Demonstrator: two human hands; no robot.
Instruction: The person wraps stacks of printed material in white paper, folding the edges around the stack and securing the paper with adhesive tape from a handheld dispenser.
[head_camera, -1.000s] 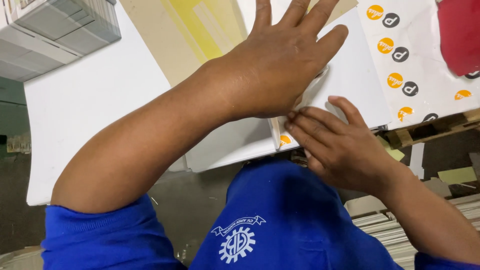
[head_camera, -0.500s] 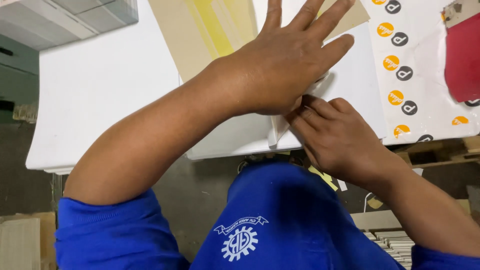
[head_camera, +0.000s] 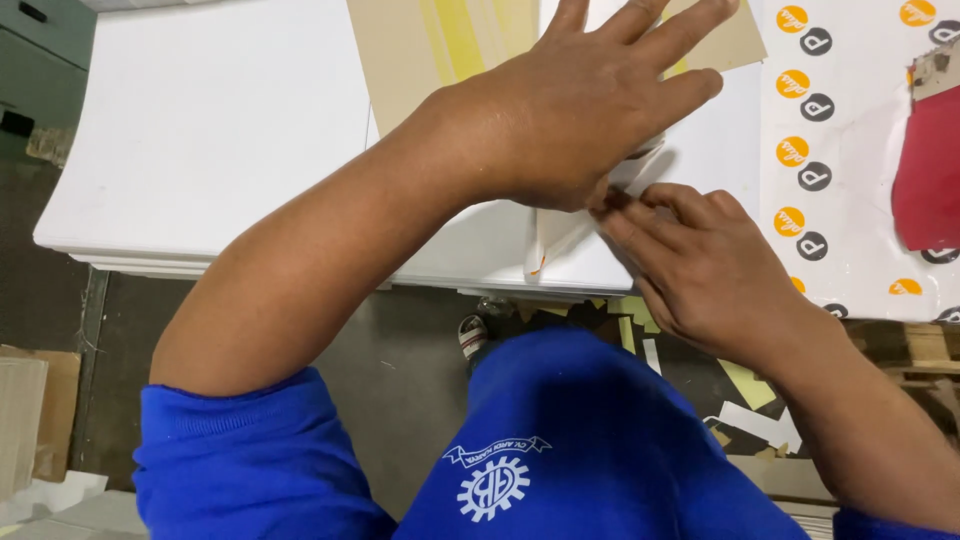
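My left hand (head_camera: 590, 110) lies flat, fingers spread, pressing down on a folded white paper piece (head_camera: 580, 235) at the near edge of a stack of white sheets (head_camera: 220, 130). My right hand (head_camera: 700, 265) sits just below and to the right of it, fingertips pinching the white paper's edge under the left palm. A tan card with yellow stripes (head_camera: 440, 50) lies under the left wrist and fingers. Both forearms come out of blue sleeves.
A white printed sheet with orange and black round marks (head_camera: 840, 150) covers the right side, with a red object (head_camera: 925, 170) on it. Below the table edge are grey floor, a shoe (head_camera: 473, 335), paper scraps (head_camera: 750, 400) and a cardboard box (head_camera: 30, 420) at left.
The view has shifted, so the hands sit slightly further right and higher. My right fingers have crept up closer under the left palm; the left hand stays pressed flat.
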